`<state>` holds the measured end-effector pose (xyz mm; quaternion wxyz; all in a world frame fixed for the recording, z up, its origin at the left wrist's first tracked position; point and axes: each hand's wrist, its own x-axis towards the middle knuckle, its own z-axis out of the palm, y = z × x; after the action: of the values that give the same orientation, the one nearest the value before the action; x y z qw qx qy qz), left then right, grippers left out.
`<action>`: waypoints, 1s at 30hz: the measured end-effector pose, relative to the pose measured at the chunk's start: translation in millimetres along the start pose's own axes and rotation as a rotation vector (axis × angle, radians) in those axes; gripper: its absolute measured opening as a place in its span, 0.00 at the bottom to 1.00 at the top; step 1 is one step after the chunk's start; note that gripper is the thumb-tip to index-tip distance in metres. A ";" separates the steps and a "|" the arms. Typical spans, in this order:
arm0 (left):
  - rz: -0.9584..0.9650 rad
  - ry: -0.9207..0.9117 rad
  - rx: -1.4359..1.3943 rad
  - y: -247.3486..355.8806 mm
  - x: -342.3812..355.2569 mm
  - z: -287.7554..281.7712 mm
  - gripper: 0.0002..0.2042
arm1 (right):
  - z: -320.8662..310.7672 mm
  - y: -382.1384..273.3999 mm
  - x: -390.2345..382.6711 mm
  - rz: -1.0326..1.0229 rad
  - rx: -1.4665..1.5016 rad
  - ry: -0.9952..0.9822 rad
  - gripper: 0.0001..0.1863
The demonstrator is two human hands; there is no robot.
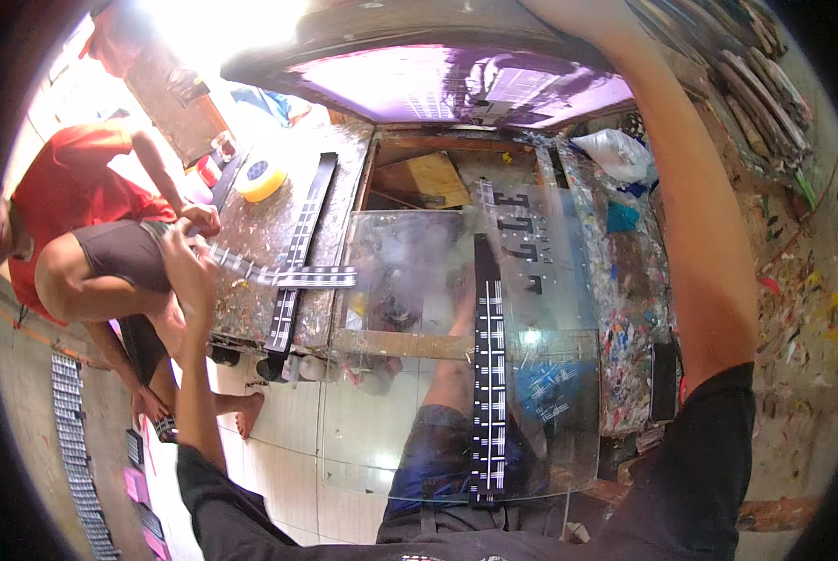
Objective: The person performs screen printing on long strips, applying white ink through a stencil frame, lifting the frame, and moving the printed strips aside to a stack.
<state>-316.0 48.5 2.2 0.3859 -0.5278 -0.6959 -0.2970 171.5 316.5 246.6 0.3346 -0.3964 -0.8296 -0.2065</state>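
Observation:
My left hand [187,264] is raised at the left, its fingers closed on the end of a black strip with a white plaid pattern [316,277]. The strip stretches rightward over the bench, blurred in part. A similar black strip [489,393] lies lengthwise on the glass plate [391,365] in front of me. My right hand [573,13] reaches up to the dark frame of a tilted printing screen [456,82] with a purple mesh. The picture's top edge cuts this hand off, and its fingers are hidden.
Another patterned strip [295,238] lies on the left bench beside a yellow tape roll [261,178]. A co-worker in a red shirt [92,173] sits close to my left hand. A white plastic bag [615,155] rests on the paint-spattered right bench. Wooden sticks [760,98] are piled at far right.

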 end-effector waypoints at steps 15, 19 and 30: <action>0.510 -1.003 -0.568 327.7 -163.8 -8.0 0.39 | 0.2 -9.1 13.3 -0.051 0.118 0.044 0.26; 0.532 -1.066 -0.587 318.4 -163.4 -13.7 0.41 | -0.5 -12.7 18.9 -0.069 0.140 0.062 0.26; 0.493 -1.070 -0.627 322.0 -161.5 -20.2 0.41 | 7.1 -13.2 20.4 -0.085 0.163 0.075 0.27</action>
<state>22.3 36.1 -122.6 -0.1278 -0.8333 -0.5310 -0.0856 148.7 323.6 255.3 0.3877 -0.3243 -0.8465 -0.1671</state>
